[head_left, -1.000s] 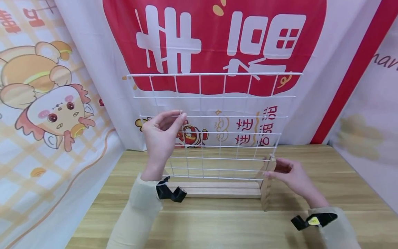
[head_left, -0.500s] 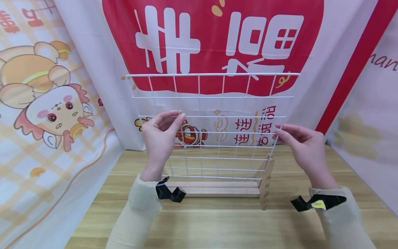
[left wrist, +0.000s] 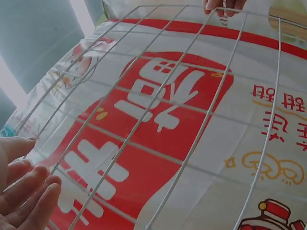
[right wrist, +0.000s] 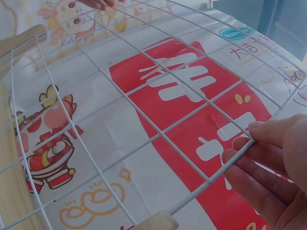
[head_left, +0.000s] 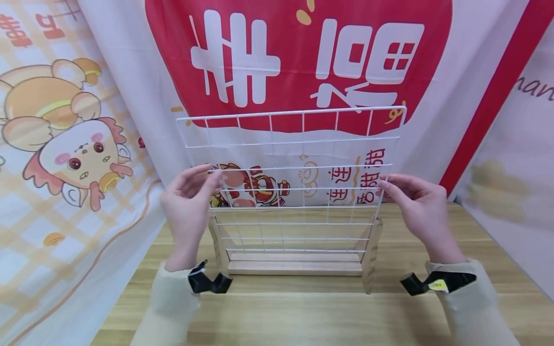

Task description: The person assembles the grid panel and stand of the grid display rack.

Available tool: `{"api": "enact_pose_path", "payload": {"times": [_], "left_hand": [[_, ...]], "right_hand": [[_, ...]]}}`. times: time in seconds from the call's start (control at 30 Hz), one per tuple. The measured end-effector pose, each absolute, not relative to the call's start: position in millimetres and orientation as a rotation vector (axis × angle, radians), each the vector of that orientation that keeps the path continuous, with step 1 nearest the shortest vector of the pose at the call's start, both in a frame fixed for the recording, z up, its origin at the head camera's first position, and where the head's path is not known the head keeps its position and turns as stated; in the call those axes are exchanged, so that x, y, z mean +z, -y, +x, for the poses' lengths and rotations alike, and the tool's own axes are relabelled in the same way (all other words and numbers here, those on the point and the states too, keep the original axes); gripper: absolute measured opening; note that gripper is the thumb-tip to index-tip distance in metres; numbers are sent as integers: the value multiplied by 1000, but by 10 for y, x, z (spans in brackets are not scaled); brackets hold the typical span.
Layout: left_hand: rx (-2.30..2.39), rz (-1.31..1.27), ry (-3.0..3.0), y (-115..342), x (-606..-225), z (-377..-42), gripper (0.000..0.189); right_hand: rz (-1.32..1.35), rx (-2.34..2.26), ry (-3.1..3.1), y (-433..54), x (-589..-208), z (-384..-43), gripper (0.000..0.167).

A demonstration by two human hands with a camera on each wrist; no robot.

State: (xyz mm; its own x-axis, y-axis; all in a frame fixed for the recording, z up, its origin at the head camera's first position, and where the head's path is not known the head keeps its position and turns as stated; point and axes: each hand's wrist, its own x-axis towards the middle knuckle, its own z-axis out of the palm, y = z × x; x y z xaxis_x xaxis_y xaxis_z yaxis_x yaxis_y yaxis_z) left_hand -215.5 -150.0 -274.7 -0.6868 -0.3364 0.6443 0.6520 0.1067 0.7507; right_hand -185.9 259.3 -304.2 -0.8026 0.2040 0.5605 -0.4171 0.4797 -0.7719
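Note:
A white wire grid panel point(head_left: 277, 114) stands upright, its top edge sloping down a little toward the left. Its lower end sits between the two side posts of a wooden stand point(head_left: 294, 268). My left hand point(head_left: 187, 206) holds the panel's left edge between thumb and fingers, partway up. On the opposite edge, at a similar height, my right hand point(head_left: 421, 206) pinches the side wire. The right wrist view shows thumb and fingers of the right hand point(right wrist: 268, 167) around that wire. In the left wrist view the left fingers point(left wrist: 36, 203) hide part of the panel's edge.
The stand rests on a wood-grain table point(head_left: 277, 312). Behind it hangs a white and red printed cloth point(head_left: 298, 48). Another cloth point(head_left: 47, 168) with a cartoon animal covers the left side, and a pale cloth point(head_left: 519, 158) hangs on the right.
My right hand rose from the right post to the grid's right edge. My left hand then shifted left from an inner wire to the left edge. The panel tilted slightly; the left post now shows.

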Motion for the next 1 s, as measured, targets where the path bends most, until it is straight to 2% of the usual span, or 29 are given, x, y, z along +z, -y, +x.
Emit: {"api": "enact_pose_path", "payload": {"times": [0.23, 0.5, 1.0], "left_hand": [[-1621, -99, 1663, 1795, -2936, -2237, 31], [-1620, -203, 1794, 1797, -3080, -2348, 26], [-1612, -245, 1785, 1790, -3216, -2346, 26]], "right_hand": [[200, 1351, 2097, -2633, -3070, -1879, 31], [194, 1366, 2094, -2662, -3082, -1884, 31], [148, 1364, 2162, -2680, -3194, -1858, 33]]}}
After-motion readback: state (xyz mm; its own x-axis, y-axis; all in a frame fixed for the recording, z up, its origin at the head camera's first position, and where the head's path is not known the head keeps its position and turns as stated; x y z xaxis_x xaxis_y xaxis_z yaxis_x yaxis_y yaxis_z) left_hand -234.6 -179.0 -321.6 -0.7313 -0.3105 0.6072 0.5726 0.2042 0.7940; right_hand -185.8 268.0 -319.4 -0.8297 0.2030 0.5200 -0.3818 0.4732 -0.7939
